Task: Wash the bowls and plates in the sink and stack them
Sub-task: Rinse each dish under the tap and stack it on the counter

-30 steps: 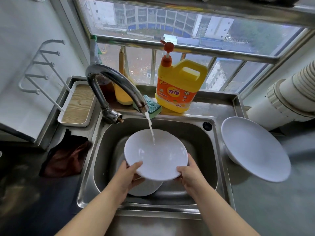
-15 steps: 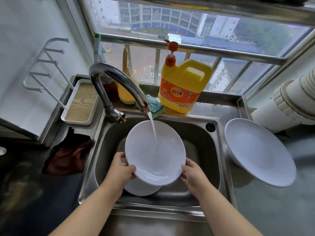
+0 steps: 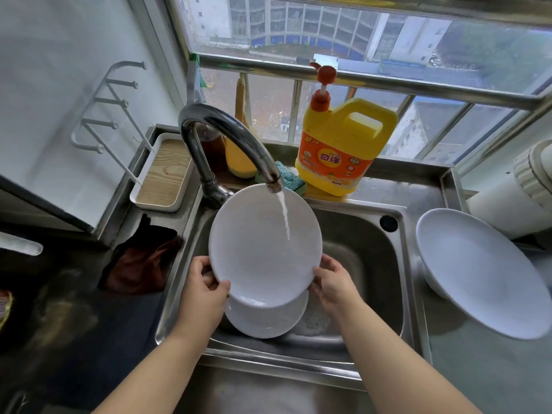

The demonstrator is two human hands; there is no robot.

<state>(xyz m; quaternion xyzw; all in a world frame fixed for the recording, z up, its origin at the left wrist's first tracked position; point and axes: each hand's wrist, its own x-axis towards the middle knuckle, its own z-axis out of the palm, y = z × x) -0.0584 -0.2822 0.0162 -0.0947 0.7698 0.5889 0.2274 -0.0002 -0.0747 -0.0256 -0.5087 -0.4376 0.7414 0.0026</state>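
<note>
A white plate (image 3: 260, 252) is tilted up toward me over the steel sink (image 3: 370, 252), under the running tap (image 3: 230, 141). Water strikes the plate's upper right. My left hand (image 3: 206, 285) grips the plate's lower left rim with the thumb on the front. At the lower right rim, my right hand (image 3: 331, 279) holds it with fingers curled behind. A second white plate (image 3: 268, 321) lies in the sink below, partly hidden. A large white dish (image 3: 478, 270) rests on the counter to the right of the sink.
A yellow detergent bottle (image 3: 340, 147) with a red pump and a blue-green sponge (image 3: 288, 174) stand behind the sink. A dark red cloth (image 3: 140, 264) lies left of the basin. A white tray with a wooden insert (image 3: 164, 174) sits back left; a white pipe (image 3: 513, 198) runs at right.
The plate has been lifted and tipped more upright under the stream. Both hands have slid down toward its lower rim.
</note>
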